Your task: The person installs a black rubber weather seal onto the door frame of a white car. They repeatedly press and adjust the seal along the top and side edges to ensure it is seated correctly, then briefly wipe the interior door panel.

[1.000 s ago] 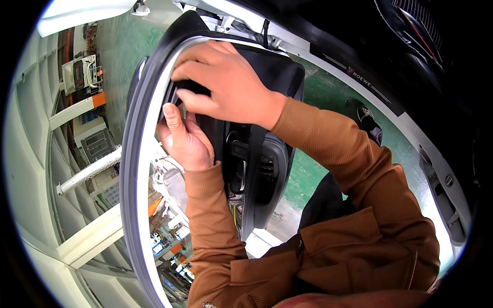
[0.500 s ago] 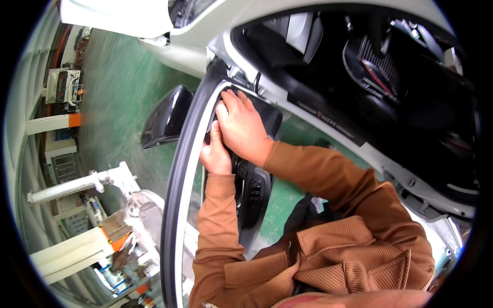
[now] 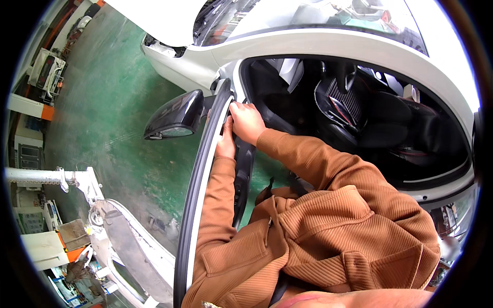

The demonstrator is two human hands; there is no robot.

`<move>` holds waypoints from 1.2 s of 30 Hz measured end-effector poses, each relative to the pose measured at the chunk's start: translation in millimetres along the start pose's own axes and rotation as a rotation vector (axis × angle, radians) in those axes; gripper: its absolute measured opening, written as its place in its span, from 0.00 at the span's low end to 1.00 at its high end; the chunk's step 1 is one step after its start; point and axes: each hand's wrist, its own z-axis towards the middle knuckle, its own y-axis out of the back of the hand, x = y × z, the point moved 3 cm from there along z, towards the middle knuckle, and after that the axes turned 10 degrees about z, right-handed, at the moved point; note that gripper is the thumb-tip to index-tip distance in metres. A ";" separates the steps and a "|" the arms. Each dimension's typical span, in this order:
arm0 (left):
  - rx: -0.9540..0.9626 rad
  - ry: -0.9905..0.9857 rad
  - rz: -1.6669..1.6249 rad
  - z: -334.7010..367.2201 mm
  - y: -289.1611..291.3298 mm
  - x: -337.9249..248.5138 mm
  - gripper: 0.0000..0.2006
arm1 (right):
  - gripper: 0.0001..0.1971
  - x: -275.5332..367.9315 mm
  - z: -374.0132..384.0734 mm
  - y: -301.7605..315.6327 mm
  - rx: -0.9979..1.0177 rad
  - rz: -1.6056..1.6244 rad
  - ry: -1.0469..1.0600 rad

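Observation:
A white car's front door (image 3: 191,246) stands swung open, its dark-edged window frame running up the view. At the front corner of this frame, beside the black side mirror (image 3: 177,117), both my hands meet on the inner side. My right hand (image 3: 248,123) is closed, its fingers curled against the corner; whatever lies in them is hidden. Just below it and partly covered by it, my left hand (image 3: 225,145) rests along the inside of the frame. One straight digit of it shows, while its other fingers are out of sight. The dark inner door panel (image 3: 242,179) lies beneath my hands.
On the right the car's door opening (image 3: 287,110) shows a dark cabin with a seat (image 3: 387,123). The raised white hood (image 3: 154,18) is at the top. A white metal lift arm (image 3: 136,246) stands lower left on the green floor (image 3: 118,108). Shelves and parts line the left wall.
The view has shifted, showing more of the car roof and mirror. My right hand's fingers, laid along the corner before, are now more curled. Both hands stay at the same door corner.

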 end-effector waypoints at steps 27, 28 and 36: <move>0.045 0.204 0.154 11.4 -18.4 -6.9 0.24 | 0.20 -80.4 23.2 5.8 0.170 0.257 0.160; 0.069 0.259 0.189 13.3 -17.5 -5.1 0.24 | 0.18 -80.6 27.9 6.0 0.216 0.192 0.175; 0.008 0.158 0.200 9.2 -20.3 1.7 0.22 | 0.14 -76.7 37.5 6.2 0.259 0.179 0.313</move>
